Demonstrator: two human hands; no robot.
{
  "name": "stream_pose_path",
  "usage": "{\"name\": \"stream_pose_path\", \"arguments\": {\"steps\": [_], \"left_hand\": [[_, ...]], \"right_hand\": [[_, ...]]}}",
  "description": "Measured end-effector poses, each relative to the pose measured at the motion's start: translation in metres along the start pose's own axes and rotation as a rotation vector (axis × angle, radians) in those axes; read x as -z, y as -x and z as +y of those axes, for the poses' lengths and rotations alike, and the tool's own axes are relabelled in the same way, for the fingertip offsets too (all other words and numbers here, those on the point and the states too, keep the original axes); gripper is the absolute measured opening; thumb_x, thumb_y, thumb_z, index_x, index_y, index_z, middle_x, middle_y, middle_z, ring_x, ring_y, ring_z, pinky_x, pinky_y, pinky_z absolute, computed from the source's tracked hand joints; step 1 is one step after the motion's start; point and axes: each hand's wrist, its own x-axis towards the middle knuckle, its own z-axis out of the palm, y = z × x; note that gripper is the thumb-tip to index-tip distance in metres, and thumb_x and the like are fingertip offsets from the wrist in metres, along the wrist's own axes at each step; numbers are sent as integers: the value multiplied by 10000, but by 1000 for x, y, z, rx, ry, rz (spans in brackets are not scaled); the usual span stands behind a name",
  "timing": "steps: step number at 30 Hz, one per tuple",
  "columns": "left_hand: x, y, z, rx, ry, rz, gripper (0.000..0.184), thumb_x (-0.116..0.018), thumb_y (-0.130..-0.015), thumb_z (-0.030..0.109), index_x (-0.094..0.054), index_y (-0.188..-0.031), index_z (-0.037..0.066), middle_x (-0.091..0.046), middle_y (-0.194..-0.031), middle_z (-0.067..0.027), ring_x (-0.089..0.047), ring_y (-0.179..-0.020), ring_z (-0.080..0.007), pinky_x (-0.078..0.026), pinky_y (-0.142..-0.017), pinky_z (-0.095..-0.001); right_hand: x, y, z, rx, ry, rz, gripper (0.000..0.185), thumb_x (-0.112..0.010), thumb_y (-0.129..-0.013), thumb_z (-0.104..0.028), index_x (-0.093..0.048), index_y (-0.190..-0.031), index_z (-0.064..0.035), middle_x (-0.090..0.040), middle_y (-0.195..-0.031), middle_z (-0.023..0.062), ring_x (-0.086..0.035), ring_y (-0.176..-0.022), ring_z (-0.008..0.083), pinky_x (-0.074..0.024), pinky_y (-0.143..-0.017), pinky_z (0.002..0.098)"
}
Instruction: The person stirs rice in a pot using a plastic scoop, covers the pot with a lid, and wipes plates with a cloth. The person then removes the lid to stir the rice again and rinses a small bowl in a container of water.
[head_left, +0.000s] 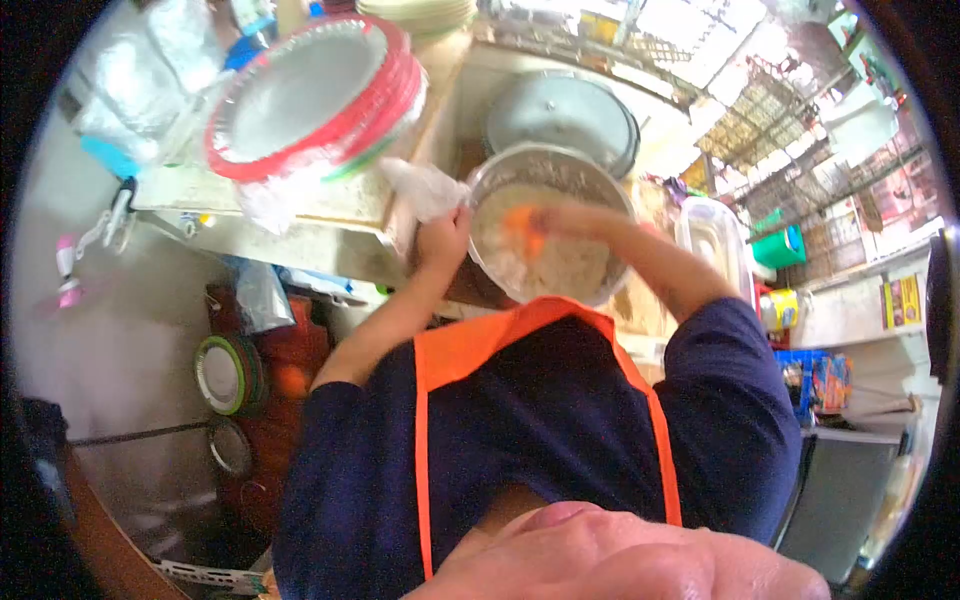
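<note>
A large metal pot [478,262] stands in front of me, with a pale, rice-like mass [575,262] inside. At its left rim, my left hand [447,238] is closed on a crumpled whitish cloth or plastic sheet [425,188], pressed against the rim. My right hand [562,220] reaches into the pot from the right, closed round an orange tool [522,228]. Motion blurs the tool, and its lower part is in the pale mass, so its exact shape is unclear.
Behind the pot is a big grey round lid [560,115]. Red-rimmed trays [310,100] in plastic are stacked on the wooden table [365,215] at left. A clear plastic container [710,235] stands at right; green-rimmed plates [225,375] hang low at left.
</note>
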Motion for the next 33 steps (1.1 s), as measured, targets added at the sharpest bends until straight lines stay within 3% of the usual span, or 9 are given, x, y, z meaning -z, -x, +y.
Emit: {"name": "stream_pose_path", "arguments": {"steps": [3,6,8,12,21,23,26,30,33], "left_hand": [[-3,-3,-7,20,-45,-70,264,-486,-828,266,-609,-862,35,-603,-784,-185,-571,-740,-376,-448,-647,-414],[-9,-5,-10,-29,-70,15,262,-483,-832,275,-613,-880,53,-605,-791,-184,-573,-757,-375,-450,-645,-410],[-12,-6,-15,-106,-46,67,264,-481,-834,280,-614,-882,57,-606,-789,-183,-575,-756,-374,-449,-641,-412],[-11,-8,-13,-155,-2,121,344,-429,-853,362,-619,-946,91,-611,-785,-182,-581,-754,-373,-454,-665,-423],[-15,-4,-20,-138,-50,55,333,-457,-826,329,-595,-1002,82,-598,-924,-172,-560,-862,-358,-430,-775,-420],[-12,-11,-12,-143,-27,31,301,-527,-793,241,-567,-1020,47,-578,-1017,-157,-540,-928,-339,-419,-819,-406],[-6,-5,-14,-209,-72,0,311,-523,-794,245,-560,-1035,53,-585,-1005,-152,-542,-929,-335,-422,-815,-402],[-11,-13,-12,-197,4,136,331,-472,-824,323,-586,-982,55,-591,-974,-171,-543,-912,-349,-415,-802,-424],[-15,-11,-17,-158,18,99,411,-418,-852,403,-614,-933,52,-595,-946,-195,-553,-876,-374,-414,-781,-443]], "right_hand": [[22,-14,45,-228,357,15,195,-548,-756,-194,-603,-865,-42,-604,-718,119,-566,-716,201,-425,-682,369],[-24,-32,41,-230,-192,174,200,-560,-748,-217,-580,-822,-32,-562,-642,109,-555,-682,204,-422,-655,367],[-42,-33,21,-185,124,111,171,-506,-794,-185,-595,-831,-44,-600,-789,93,-554,-752,176,-431,-720,330],[-32,-3,-6,37,-24,-12,172,-497,-799,-184,-583,-800,-35,-589,-762,98,-550,-752,188,-428,-704,328],[-52,-40,-4,-456,-104,310,205,-476,-815,-194,-600,-857,-37,-578,-847,111,-543,-807,207,-426,-717,321],[-44,-18,-8,-89,84,95,207,-487,-811,-211,-603,-861,-48,-579,-854,109,-542,-816,217,-425,-719,323],[-21,-9,10,-12,-168,151,203,-505,-800,-222,-600,-845,-48,-582,-840,100,-540,-817,221,-423,-718,328],[-8,-35,22,-267,136,110,198,-521,-790,-225,-597,-821,-45,-586,-828,91,-535,-820,218,-421,-721,329],[-30,-68,-8,166,527,308,203,-519,-762,-198,-603,-866,-46,-601,-804,98,-568,-766,223,-433,-697,351]]}}
